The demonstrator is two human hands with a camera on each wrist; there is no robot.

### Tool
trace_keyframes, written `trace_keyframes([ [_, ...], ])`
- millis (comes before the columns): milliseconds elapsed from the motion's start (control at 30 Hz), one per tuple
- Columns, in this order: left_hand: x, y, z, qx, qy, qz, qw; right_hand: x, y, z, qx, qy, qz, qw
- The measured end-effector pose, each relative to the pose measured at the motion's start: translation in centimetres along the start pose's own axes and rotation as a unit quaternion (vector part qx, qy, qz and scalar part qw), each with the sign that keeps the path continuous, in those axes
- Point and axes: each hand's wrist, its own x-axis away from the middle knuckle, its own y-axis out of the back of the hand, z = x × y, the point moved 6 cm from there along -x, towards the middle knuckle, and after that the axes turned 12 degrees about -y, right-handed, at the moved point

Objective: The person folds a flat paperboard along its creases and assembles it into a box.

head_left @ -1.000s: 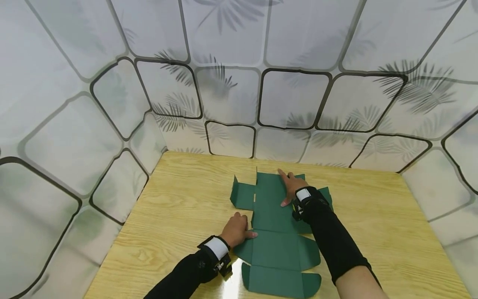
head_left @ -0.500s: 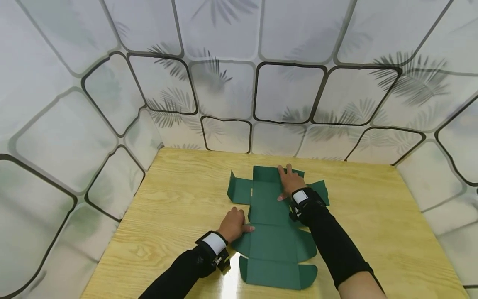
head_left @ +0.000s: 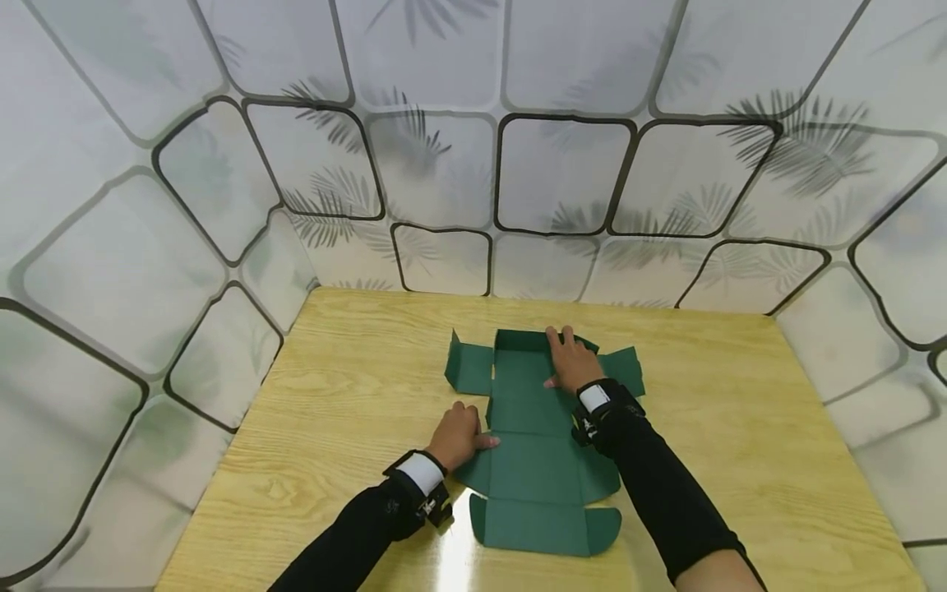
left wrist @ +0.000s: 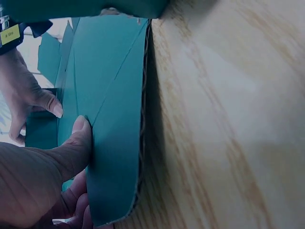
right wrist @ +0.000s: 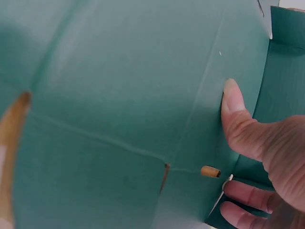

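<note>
A green cardboard box (head_left: 534, 464), unfolded into panels and side flaps, lies on the wooden table. At its left edge my left hand (head_left: 455, 437) pinches a side flap, thumb on top and the other fingers curled by the edge; the left wrist view shows this thumb (left wrist: 78, 138) on the card. My right hand (head_left: 575, 364) lies on the far panel, fingers reaching forward against the far flap (head_left: 521, 341), which stands partly raised. From the right wrist, the thumb (right wrist: 236, 112) is seen pressing the panel near a small slot (right wrist: 210, 171).
The light wooden table (head_left: 355, 362) extends around the card on all sides. Behind and to the left hangs a patterned cloth wall (head_left: 444, 181) with leaf prints. Side flaps (head_left: 470, 368) stick up at the far left of the box.
The far flap has tilted upward under my right hand, whose fingers moved onto it. My left hand keeps its place at the left edge. The whole head view has shifted slightly.
</note>
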Motion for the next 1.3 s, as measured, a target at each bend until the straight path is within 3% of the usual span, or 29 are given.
trace_keyframes([
  [367,-0.5,0.3,0.2,0.013,0.006,-0.011,0.9998,-0.1,-0.1,0.1,-0.042,-0.001,0.021,0.9989],
  [733,-1.1,0.3,0.0,0.040,-0.003,-0.004,0.9992,0.7,0.6,-0.2,-0.023,-0.007,-0.020,0.9995],
  [967,-1.6,0.8,1.0,0.095,0.033,0.013,0.9949,1.0,0.3,-0.2,-0.011,-0.015,-0.012,0.9998],
  [1100,-1.6,1.4,1.3,0.060,0.056,-0.022,0.9964,1.1,0.2,-0.2,-0.012,-0.018,-0.012,0.9997],
  [1200,-1.6,2.0,1.3,0.014,0.070,-0.076,0.9945,1.2,0.2,-0.2,-0.015,-0.015,-0.010,0.9997],
  [1300,-1.7,2.7,1.2,-0.017,0.084,-0.140,0.9864,1.2,0.4,-0.5,-0.020,-0.016,-0.003,0.9996],
])
